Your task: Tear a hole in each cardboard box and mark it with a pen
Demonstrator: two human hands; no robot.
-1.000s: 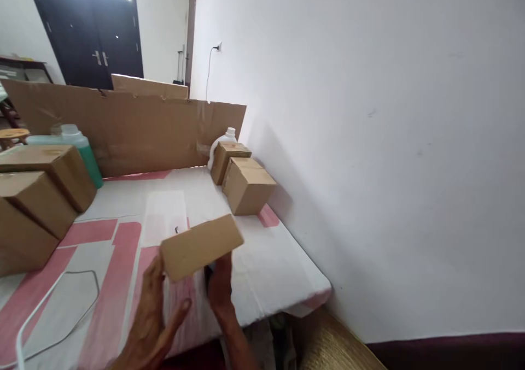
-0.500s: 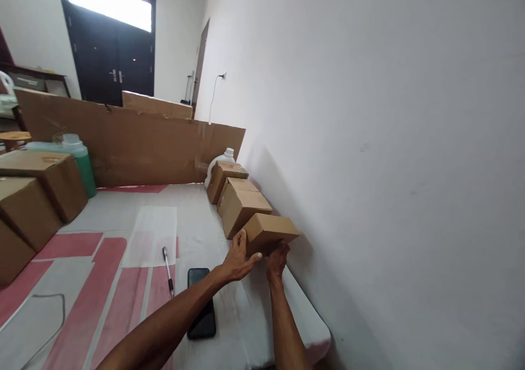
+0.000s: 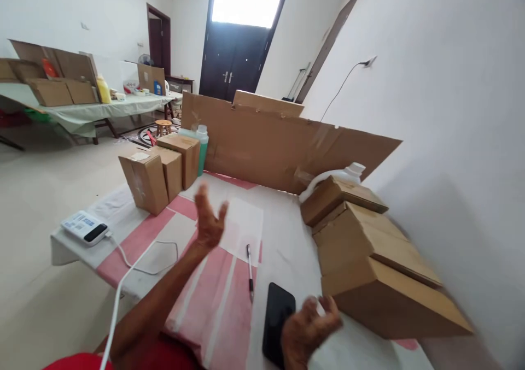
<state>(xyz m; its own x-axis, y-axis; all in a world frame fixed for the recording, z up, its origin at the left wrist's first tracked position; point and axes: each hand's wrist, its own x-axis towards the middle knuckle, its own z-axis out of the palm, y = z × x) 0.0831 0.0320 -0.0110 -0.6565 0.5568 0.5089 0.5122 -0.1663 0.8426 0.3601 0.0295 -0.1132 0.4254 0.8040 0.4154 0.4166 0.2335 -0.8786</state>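
My left hand [image 3: 209,222] is raised above the table with its fingers apart and nothing in it. It is nearest to the left row of cardboard boxes [image 3: 150,184]. My right hand [image 3: 309,326], blurred by motion, has its fingers loosely bent and apart, with no object visible in it. It hovers by a black smartphone [image 3: 278,321], partly covering it. Just to its right, the nearest cardboard box [image 3: 394,299] stands against another box [image 3: 381,239] in the right-hand row. A pen [image 3: 250,271] lies on a white sheet of paper [image 3: 241,222] and the cloth between both hands.
A cardboard panel [image 3: 262,140] stands along the far edge. A green-liquid jug [image 3: 203,151] and a white jug [image 3: 355,170] stand behind the boxes. At left lies a white device [image 3: 84,227] with a cable [image 3: 118,293]. The wall [image 3: 471,140] borders the right side.
Both hands have let go of the nearest right-hand box, which now sits against its row. My left hand has moved left and up. The view has swung left.
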